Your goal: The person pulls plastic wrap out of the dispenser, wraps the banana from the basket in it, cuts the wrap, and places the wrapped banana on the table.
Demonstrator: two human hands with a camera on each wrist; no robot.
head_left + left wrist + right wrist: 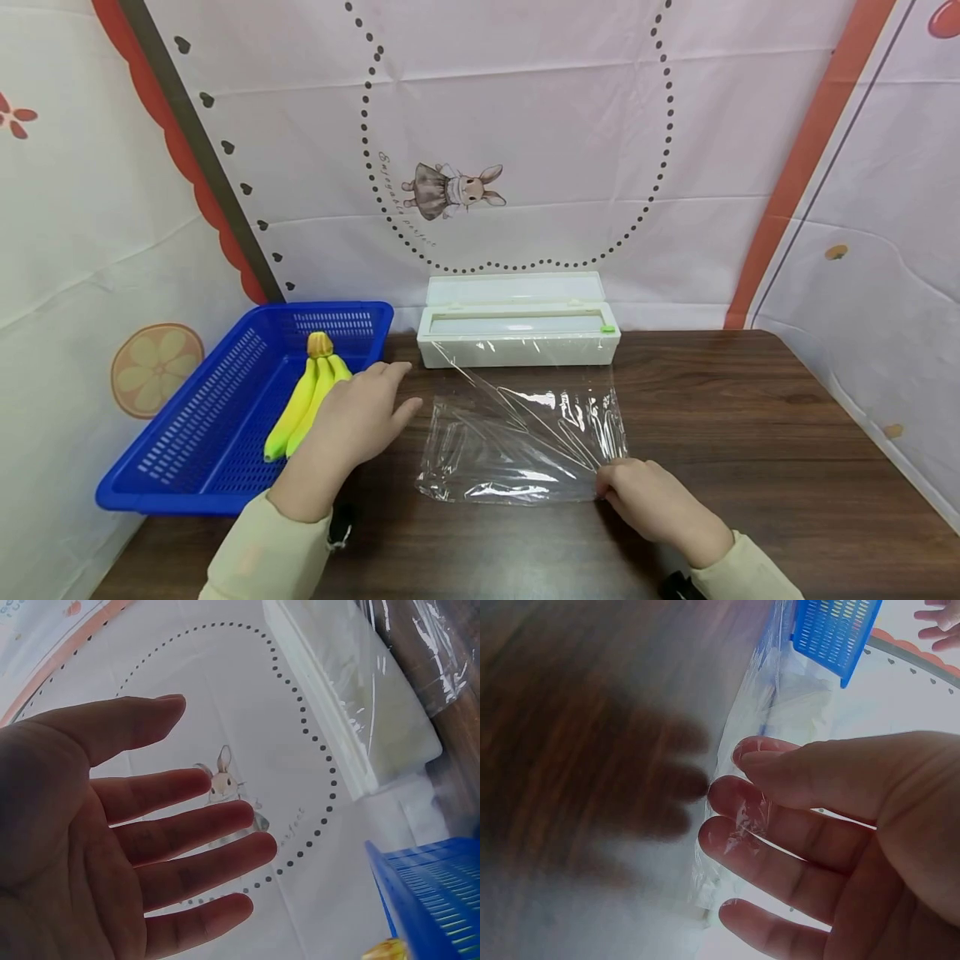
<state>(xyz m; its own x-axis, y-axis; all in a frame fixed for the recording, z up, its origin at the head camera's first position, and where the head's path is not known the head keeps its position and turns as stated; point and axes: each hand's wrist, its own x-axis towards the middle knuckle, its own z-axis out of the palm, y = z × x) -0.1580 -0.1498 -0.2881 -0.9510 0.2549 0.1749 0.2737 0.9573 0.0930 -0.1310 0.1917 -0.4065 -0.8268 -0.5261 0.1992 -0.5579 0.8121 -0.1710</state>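
A sheet of clear plastic wrap [517, 450] stretches from the white wrap dispenser [517, 350] toward the front of the table. My right hand [652, 504] pinches its near right corner between thumb and index finger; in the right wrist view the film clings over the fingertips [731, 836]. My left hand [360, 417] hovers beside the sheet's left side, fingers spread and holding nothing, as the left wrist view also shows. Behind that hand, a bunch of bananas [303, 404] lies in the blue basket [187, 502], partly covered by the hand and wrist.
The dispenser's lid [516, 288] stands raised against the printed cloth backdrop [525, 125], and a small green piece [607, 328] sits at its right end. Brown wooden table [750, 417] extends to the right of the sheet. Cloth walls close in both sides.
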